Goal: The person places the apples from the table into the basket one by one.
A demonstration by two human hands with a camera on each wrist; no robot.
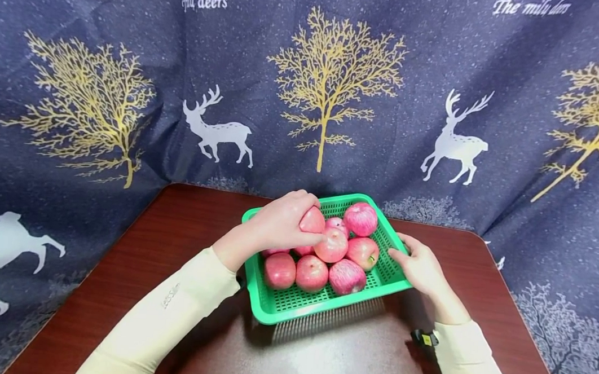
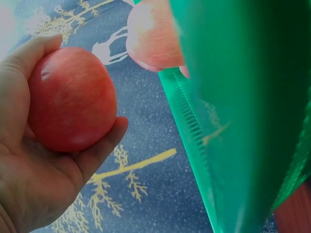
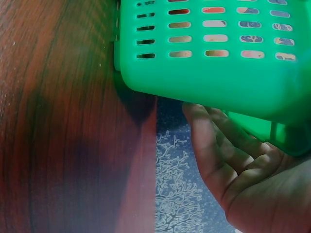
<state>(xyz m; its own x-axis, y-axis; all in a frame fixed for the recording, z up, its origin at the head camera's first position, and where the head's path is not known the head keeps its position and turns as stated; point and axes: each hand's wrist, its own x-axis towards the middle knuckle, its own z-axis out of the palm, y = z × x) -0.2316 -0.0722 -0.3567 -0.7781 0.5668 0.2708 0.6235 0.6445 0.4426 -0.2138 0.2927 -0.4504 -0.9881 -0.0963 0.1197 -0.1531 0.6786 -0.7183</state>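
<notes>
My left hand (image 1: 279,222) grips a red apple (image 1: 312,220) above the left part of a green plastic basket (image 1: 318,311). In the left wrist view, the thumb and fingers curl around this apple (image 2: 73,99), outside the tall green wall. Several pinkish-red apples lie in the basket, among them a streaked one (image 1: 348,277) at the front and another (image 1: 360,219) in the back right corner. At the basket's right side, my right hand (image 1: 422,267) holds the rim, thumb on top. The right wrist view shows its fingers (image 3: 204,136) bent beneath the edge.
A dark reddish-brown table (image 1: 185,232) lies under the basket, and its far edge meets a dark blue cloth (image 1: 345,99) printed with deer and golden trees. A black wrist strap (image 1: 424,337) shows by the right sleeve.
</notes>
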